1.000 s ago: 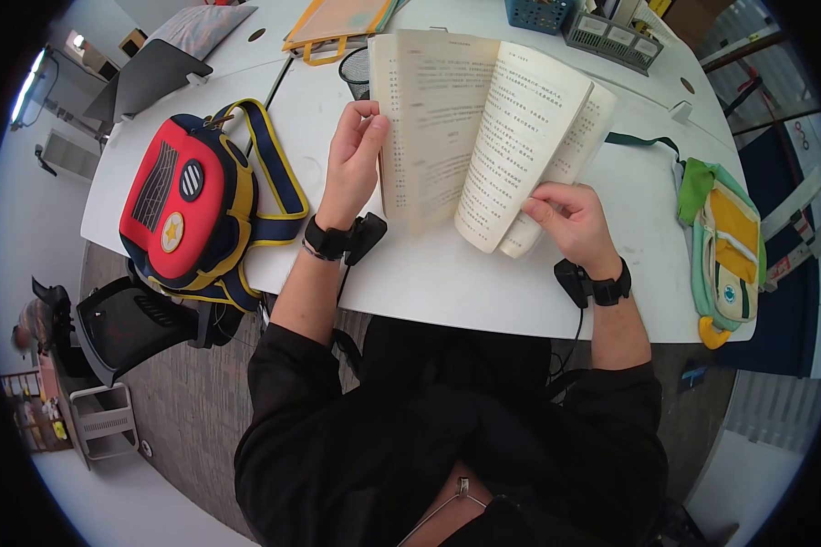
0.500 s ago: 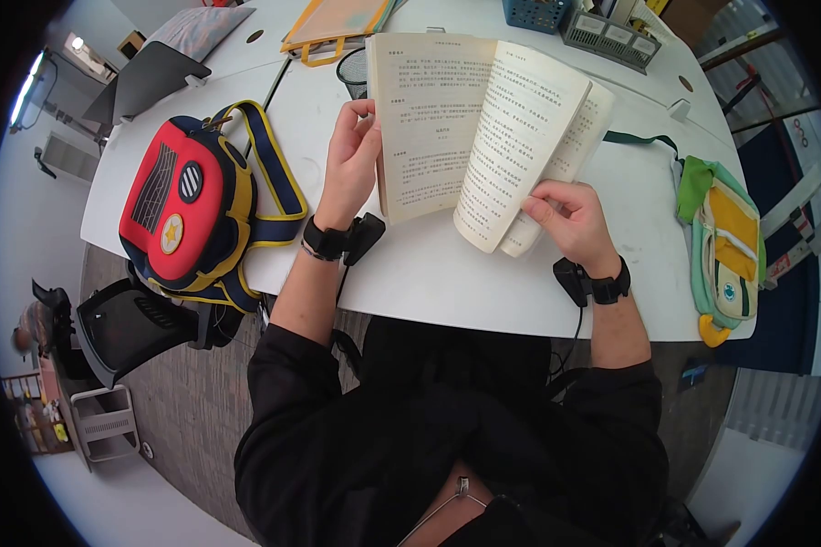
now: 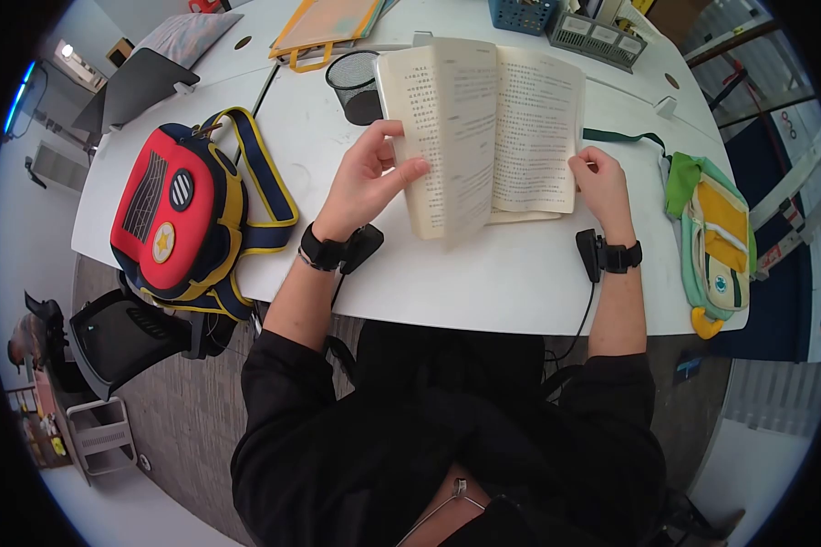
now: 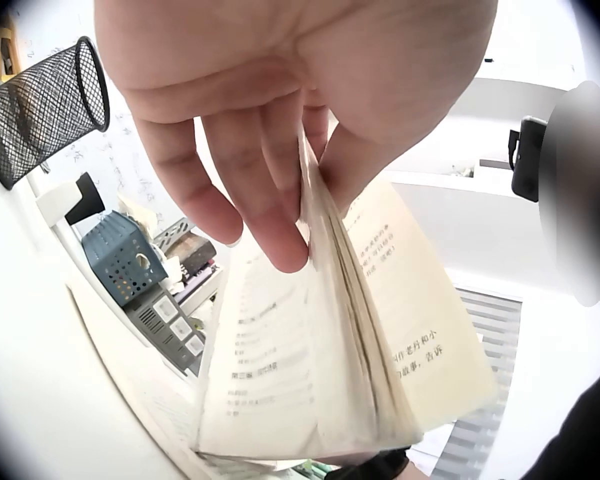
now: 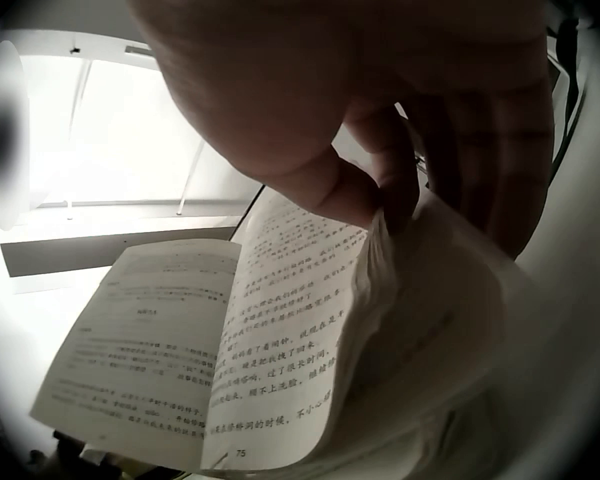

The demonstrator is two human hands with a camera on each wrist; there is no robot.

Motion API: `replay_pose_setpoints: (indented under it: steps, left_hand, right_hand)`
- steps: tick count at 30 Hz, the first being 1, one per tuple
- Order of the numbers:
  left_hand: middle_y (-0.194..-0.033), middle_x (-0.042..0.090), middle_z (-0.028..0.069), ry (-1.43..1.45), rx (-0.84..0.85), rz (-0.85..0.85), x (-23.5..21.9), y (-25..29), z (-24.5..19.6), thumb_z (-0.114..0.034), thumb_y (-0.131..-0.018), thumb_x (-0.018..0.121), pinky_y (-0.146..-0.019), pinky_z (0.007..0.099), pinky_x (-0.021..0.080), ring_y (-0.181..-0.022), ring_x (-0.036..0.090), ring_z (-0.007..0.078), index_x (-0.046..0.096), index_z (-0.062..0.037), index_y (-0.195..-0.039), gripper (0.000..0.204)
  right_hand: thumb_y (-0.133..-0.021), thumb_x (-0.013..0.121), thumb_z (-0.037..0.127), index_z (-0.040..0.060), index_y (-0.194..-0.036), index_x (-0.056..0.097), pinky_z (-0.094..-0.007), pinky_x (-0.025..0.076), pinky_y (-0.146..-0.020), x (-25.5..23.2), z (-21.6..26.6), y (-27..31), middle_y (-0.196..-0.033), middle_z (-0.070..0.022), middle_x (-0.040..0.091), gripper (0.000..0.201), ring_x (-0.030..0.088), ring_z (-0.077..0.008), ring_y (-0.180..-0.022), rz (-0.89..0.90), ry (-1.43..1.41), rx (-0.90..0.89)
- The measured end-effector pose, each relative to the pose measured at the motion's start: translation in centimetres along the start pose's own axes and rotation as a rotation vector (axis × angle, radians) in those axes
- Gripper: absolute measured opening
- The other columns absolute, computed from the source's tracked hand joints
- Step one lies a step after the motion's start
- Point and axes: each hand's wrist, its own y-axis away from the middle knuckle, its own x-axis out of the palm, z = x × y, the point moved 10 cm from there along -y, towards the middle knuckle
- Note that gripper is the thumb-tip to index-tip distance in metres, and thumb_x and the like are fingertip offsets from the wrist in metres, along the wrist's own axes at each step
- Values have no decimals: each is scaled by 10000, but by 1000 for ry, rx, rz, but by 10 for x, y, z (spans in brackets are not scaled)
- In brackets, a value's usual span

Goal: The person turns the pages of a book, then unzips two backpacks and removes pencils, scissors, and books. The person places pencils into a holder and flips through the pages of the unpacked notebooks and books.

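An open paperback book [image 3: 538,128] with printed text is held up over the white table. My left hand [image 3: 360,187] grips its left half, the thumb [image 3: 413,169] over the page edge and the fingers behind. In the left wrist view, a block of pages [image 4: 265,350] passes between that thumb and fingers. On the other side my right hand [image 3: 604,187] pinches the right edge of the book. Its thumb and forefinger close on a bundle of page edges [image 5: 373,285] in the right wrist view. One blurred leaf [image 3: 468,137] stands up near the middle of the book.
Left of the book lies a red and navy backpack [image 3: 169,214]; a green and yellow bag [image 3: 721,246] is at the right edge. Behind are a black mesh pen holder [image 3: 356,87], a folder with yellow handles [image 3: 324,32], a blue basket [image 3: 522,14] and a grey organiser [image 3: 597,38].
My right hand has moved right and slightly up, and the curled right pages have flattened out. A leaf now stands mid-turn. My left thumb has shifted further onto the pages.
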Motion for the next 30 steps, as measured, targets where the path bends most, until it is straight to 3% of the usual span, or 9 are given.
replay_pose_setpoints:
  steps: [10, 13, 19, 21, 25, 28, 30]
  left_hand:
    - [-1040, 665, 112, -21, -21, -9, -4, -1, 4, -124, -910, 654, -833, 288, 514, -969, 642, 157, 454, -11, -1180, 354]
    - [-1034, 665, 118, -23, -26, -19, -6, -2, 2, -126, -911, 651, -831, 286, 513, -966, 641, 159, 452, -9, -1186, 359]
    - [-1038, 669, 126, -14, -21, -59, -13, -2, 4, -77, -911, 635, -843, 298, 517, -975, 643, 169, 458, -10, -1204, 349]
    - [-1014, 668, 121, -20, -9, -85, -14, -2, 2, -92, -913, 632, -820, 280, 511, -953, 639, 153, 466, -6, -1173, 321]
    - [-1007, 669, 119, -27, 10, -99, -17, -2, 4, -86, -917, 624, -820, 275, 508, -943, 638, 146, 472, -7, -1170, 306]
    - [-959, 667, 95, -8, 14, -119, -19, -2, 4, -87, -922, 617, -794, 260, 501, -909, 632, 123, 486, -11, -1152, 275]
    - [-901, 657, 64, -16, 25, -134, -23, -2, 4, -88, -930, 606, -761, 246, 490, -855, 617, 92, 509, -12, -1118, 225]
  right_hand:
    - [-854, 601, 180, -27, -818, 629, -270, 463, -569, 3, 4, 2, -660, -74, 643, 212, 598, -124, -596, -1, -61, -7]
    - [-876, 613, 205, -29, -827, 631, -274, 471, -581, -3, 13, 4, -665, -80, 647, 240, 608, -127, -611, -76, -9, -117]
    - [-911, 586, 160, 1, -1031, 598, -247, 485, -632, -9, 35, 12, -888, -90, 664, 199, 626, -126, -741, -117, -273, -218]
    - [-943, 554, 137, 0, -1101, 571, -219, 475, -690, -8, 48, 19, -966, -58, 638, 210, 609, -107, -811, -46, -430, -239]
    - [-972, 530, 145, -20, -1087, 580, -202, 452, -723, -4, 53, 22, -942, -24, 626, 208, 571, -74, -815, 51, -552, -252]
    - [-985, 521, 149, -30, -1067, 596, -190, 434, -733, 3, 55, 27, -943, -12, 627, 211, 537, -56, -820, 150, -645, -180]
    - [-971, 550, 147, -38, -967, 618, -195, 419, -685, 1, 60, 29, -871, 6, 607, 197, 512, -51, -773, 131, -583, -272]
